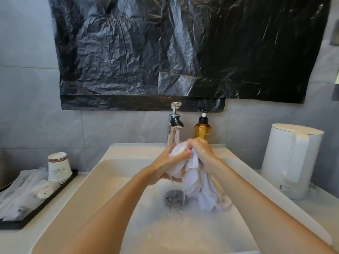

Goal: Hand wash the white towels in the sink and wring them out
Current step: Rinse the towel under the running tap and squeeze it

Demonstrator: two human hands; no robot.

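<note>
**White towel [192,178] bunched in both your hands over the sink [110,180]**

You hold the towel above the basin, right under the chrome faucet [174,123], and its water stream falls onto the top of the bunch. Your left hand [170,162] wraps the left side of the wad, with the fingers curled beneath it and the thumb lying across the cloth. Your right hand [201,153] grips the upper right part, fingers clenched into the fabric. Both hands are wet and sit close together on the same bundle. The rest of the towel hangs down in folds, and its lower end rests on the sink floor just right of the drain [176,197]. Thin streams of water run from under your left hand down to the drain.

An amber pump bottle [202,132] stands beside the faucet. A white kettle [291,160] is on the counter to your right, and stacked paper cups [59,167] sit on a black tray [36,213] to your left. Black plastic sheeting [183,52] covers the wall above.
</note>
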